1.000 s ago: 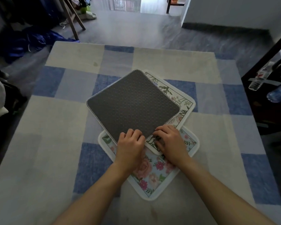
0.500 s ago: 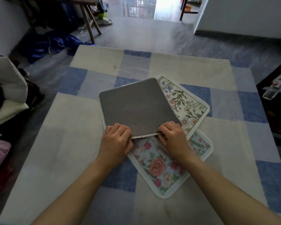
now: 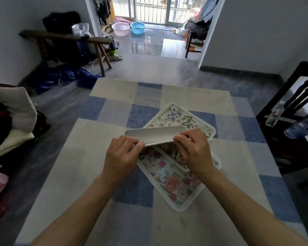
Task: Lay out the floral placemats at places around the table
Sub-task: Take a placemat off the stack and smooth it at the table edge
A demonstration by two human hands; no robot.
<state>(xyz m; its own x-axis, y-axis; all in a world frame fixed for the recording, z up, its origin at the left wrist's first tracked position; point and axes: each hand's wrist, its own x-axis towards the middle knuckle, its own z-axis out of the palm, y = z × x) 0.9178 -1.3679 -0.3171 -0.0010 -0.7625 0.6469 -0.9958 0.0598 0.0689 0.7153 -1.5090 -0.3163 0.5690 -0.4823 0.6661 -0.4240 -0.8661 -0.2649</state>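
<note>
Near the centre of the frame, in the single head view, both hands are pinched on the near edge of the top placemat (image 3: pixel 156 134), the left hand (image 3: pixel 122 155) at its left corner and the right hand (image 3: pixel 194 150) at its right corner, thumbs above and fingers curled under. That mat is raised off the pile with its plain grey backing facing up, so it seems to be mid-lift, probably to be turned print-side up or carried off to a place. A two-corner grip suits a floppy sheet like this, since it sags between the hands. Beneath it lie two more mats, both touching and overlapping: a wildflower placemat (image 3: pixel 180 118) toward the upper right of the pile, and a pink rose placemat (image 3: pixel 169 176) below it, nearer the lower middle of the frame. All of them sit on the checked blue-and-cream worktop (image 3: pixel 100 157), whose other places look bare (no mat appears laid out yet). At the right edge of the frame a dark chair (image 3: pixel 292 121) stands beside the worktop with plastic bottles (image 3: pixel 300 126) near it; reaching that side may need care.
</note>
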